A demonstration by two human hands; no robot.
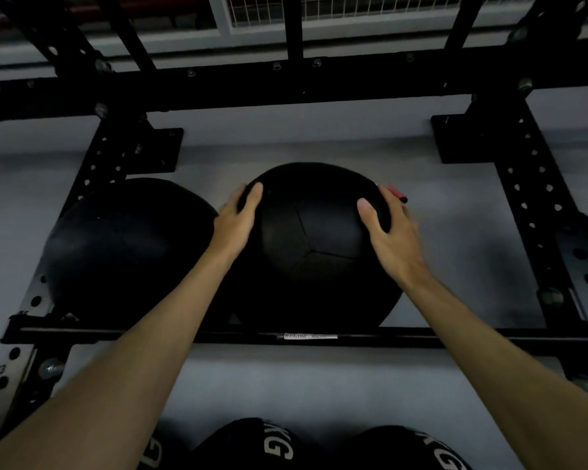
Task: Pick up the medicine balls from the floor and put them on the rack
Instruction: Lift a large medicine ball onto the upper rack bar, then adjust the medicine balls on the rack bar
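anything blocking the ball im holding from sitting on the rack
Nothing visible does. The held ball rests at the rack's front rail, left hand and right hand holding its sides. The other ball lies beside it on the left, not beneath it.

White letters "KG" stand on the middle medicine ball (252, 449) at the bottom edge, and again on the right medicine ball (398, 449). A lone "G" shows on the left medicine ball (153, 452), the rest cut off by the arm. The left rack upright (11, 391) bears "23". The right upright (537, 205) carries what may be "25", dim and clipped. A white label (309, 336) on the front rail (455, 340) has print too blurred to read.
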